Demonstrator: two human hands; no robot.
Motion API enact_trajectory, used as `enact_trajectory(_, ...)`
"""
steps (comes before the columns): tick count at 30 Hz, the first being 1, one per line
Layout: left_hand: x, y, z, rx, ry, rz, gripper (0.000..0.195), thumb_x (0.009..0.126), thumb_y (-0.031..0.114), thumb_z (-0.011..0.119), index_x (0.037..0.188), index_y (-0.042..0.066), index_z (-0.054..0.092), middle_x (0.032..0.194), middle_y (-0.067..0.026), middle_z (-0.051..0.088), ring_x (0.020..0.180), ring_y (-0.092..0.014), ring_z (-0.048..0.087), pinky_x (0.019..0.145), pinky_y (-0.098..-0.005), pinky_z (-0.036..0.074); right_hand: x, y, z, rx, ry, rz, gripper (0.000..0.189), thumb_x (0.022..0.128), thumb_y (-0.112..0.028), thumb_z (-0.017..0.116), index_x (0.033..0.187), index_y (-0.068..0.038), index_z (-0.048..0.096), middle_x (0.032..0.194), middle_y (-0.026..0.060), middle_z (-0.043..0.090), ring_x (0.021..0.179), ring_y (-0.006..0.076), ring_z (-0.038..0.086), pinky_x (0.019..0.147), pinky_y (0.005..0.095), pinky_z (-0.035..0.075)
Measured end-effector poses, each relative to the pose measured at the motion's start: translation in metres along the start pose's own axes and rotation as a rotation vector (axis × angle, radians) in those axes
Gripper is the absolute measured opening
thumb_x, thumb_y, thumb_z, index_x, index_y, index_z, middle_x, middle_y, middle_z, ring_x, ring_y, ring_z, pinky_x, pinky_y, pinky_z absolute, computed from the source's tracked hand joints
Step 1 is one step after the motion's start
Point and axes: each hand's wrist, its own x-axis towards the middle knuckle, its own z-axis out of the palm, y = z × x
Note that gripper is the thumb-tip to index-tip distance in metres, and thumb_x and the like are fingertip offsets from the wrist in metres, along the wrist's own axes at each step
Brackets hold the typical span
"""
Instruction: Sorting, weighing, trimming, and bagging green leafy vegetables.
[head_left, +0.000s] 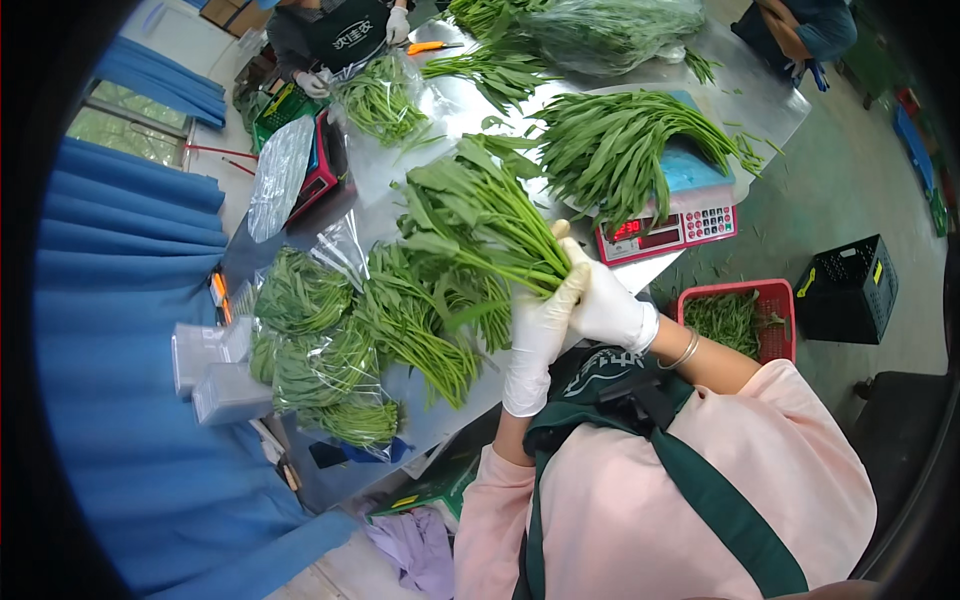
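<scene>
My left hand (544, 322) and my right hand (611, 300), both in white gloves, grip the stem ends of one bunch of leafy greens (495, 217). Its leaves point away from me over the metal table (442, 420). Below and left of it, loose bunches of greens (412, 322) lie on the table. Beside those are several clear bags filled with greens (322, 360). To the right, another large bunch of greens (622, 150) rests on a digital scale (667, 232) with a lit red display.
A co-worker's gloved hand (313, 84) touches a bagged bunch (382, 101) across the table. An orange-handled knife (429, 47) lies near it. A second scale (315, 180) stands left. Right on the floor are a red basket (780, 319) and a black crate (851, 292).
</scene>
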Motion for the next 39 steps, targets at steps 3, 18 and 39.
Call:
enact_trajectory(3,0.002,-0.008,-0.013,-0.01,0.075,-0.001,0.031,0.083,0.003,0.063,0.113,0.001,0.056,0.115,-0.0114,0.059,0.104,-0.018,0.055,0.091,-0.0293,0.042,0.002,0.001,-0.022,-0.269,-0.254,-0.306,0.075,0.071,-0.026,0.07,0.128,0.006,0.033,0.11,0.0259,0.054,0.106,0.0382,0.051,0.093,0.0395,0.041)
enact_trajectory(18,-0.002,-0.02,-0.001,0.303,0.217,0.113,0.034,0.081,0.008,0.065,0.111,0.0,0.049,0.093,-0.0074,0.059,0.086,-0.015,0.057,0.077,-0.0284,0.045,0.04,-0.052,-0.021,-0.197,0.115,-0.187,0.03,0.074,-0.017,0.074,0.102,-0.008,0.066,0.08,0.008,0.058,0.071,0.019,0.058,0.065,0.0281,0.048)
enact_trajectory(39,-0.013,-0.004,-0.01,-0.207,0.084,-0.104,0.05,0.072,0.011,0.047,0.12,-0.001,0.049,0.087,-0.0062,0.057,0.064,-0.014,0.051,0.061,-0.0256,0.044,0.012,-0.027,-0.026,0.635,-0.032,0.107,0.019,0.098,-0.024,0.043,0.102,-0.005,0.043,0.074,0.0065,0.06,0.045,0.0066,0.047,0.037,0.0167,0.033)
